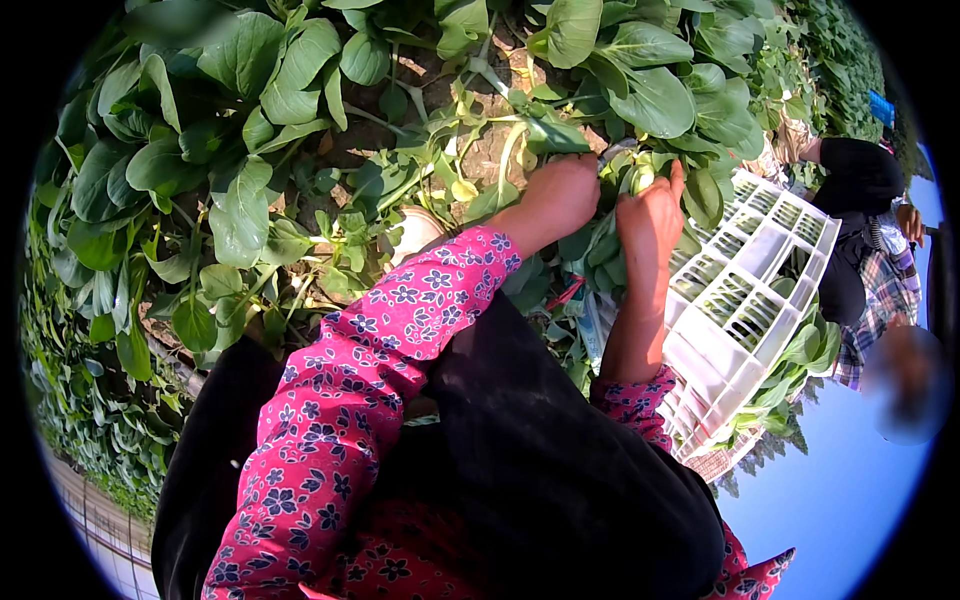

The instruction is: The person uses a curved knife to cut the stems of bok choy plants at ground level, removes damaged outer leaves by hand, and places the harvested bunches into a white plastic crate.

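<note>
My left hand [561, 196], its pink flowered sleeve reaching across, is curled at the leafy greens; its fingertips are hidden under a leaf, so its grip cannot be told. Close to its right, my right hand [651, 221] is closed around the pale stalk base of a leafy green plant [642, 177], with one finger extended along the leaves. The two hands are apart by a small gap. Cut or bent stems and loose leaves lie on the soil [484, 161] left of them. A plastic bag [595, 330] with a red tie [566, 292] lies below the hands among leaves.
White slatted plastic crates [757, 262] holding greens stand close on the right. Dense rows of leafy greens [240, 67] grow at the left and top. Beyond the crates another person in a plaid garment [885, 292] is near the plants. My black-clad knees are below.
</note>
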`<action>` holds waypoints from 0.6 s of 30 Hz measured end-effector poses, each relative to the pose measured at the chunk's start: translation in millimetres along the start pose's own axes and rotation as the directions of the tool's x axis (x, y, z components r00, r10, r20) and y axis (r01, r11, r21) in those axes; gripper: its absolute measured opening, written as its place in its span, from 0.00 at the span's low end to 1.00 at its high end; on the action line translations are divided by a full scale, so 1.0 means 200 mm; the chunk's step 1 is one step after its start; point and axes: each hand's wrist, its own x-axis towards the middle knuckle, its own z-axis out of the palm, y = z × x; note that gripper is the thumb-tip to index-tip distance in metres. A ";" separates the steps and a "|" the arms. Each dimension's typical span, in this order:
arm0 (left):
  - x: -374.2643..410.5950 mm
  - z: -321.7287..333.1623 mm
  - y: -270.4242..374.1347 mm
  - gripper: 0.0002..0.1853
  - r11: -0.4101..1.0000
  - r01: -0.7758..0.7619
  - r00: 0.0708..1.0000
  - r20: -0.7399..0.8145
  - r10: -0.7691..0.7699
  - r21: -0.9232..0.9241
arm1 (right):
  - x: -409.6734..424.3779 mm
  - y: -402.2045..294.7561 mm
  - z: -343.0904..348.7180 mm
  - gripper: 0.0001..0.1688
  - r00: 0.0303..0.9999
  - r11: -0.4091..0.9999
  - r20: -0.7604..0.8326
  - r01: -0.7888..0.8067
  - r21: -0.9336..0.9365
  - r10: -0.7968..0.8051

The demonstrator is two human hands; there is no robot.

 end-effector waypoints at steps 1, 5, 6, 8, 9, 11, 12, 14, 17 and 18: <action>0.01 0.01 0.01 0.12 1.000 0.010 1.000 0.015 -0.010 -0.017 | 0.00 0.02 0.01 0.16 1.000 1.000 -0.019 0.017 -0.010 -0.017; 0.04 0.06 0.01 0.11 1.000 0.005 1.000 0.015 -0.005 -0.024 | -0.01 0.00 0.00 0.16 0.999 0.997 0.017 -0.039 -0.061 0.040; 0.05 0.06 0.01 0.12 1.000 0.009 0.999 0.041 -0.009 -0.022 | -0.01 -0.03 -0.02 0.15 0.995 0.994 0.026 -0.094 -0.054 0.095; 0.07 0.08 0.00 0.13 1.000 0.018 0.995 0.093 -0.016 -0.016 | -0.01 -0.06 -0.05 0.15 0.994 0.992 0.011 -0.110 -0.054 0.111; 0.08 0.09 0.00 0.13 1.000 0.020 0.993 0.113 -0.019 -0.003 | -0.01 -0.06 -0.06 0.15 0.993 0.991 0.004 -0.118 -0.055 0.119; 0.12 0.11 0.01 0.14 0.999 0.023 0.988 0.151 -0.026 0.024 | -0.01 -0.03 -0.04 0.15 0.989 0.989 -0.063 -0.139 -0.049 0.136; 0.13 0.10 0.02 0.15 0.999 0.020 0.983 0.180 -0.028 0.047 | 0.00 -0.01 -0.04 0.15 0.985 0.988 -0.096 -0.149 -0.044 0.144; 0.15 0.08 0.03 0.15 0.996 0.013 0.972 0.234 -0.034 0.093 | 0.02 0.00 -0.05 0.16 0.971 0.967 0.028 -0.232 -0.101 0.236; 0.16 0.02 0.05 0.17 0.996 0.041 0.956 0.286 -0.062 0.077 | 0.05 0.00 -0.09 0.19 0.916 0.933 0.208 -0.309 -0.183 0.344; 0.14 0.00 0.05 0.17 0.996 0.001 0.958 0.286 -0.025 0.084 | 0.06 0.00 -0.10 0.20 0.892 0.930 0.279 -0.309 -0.199 0.356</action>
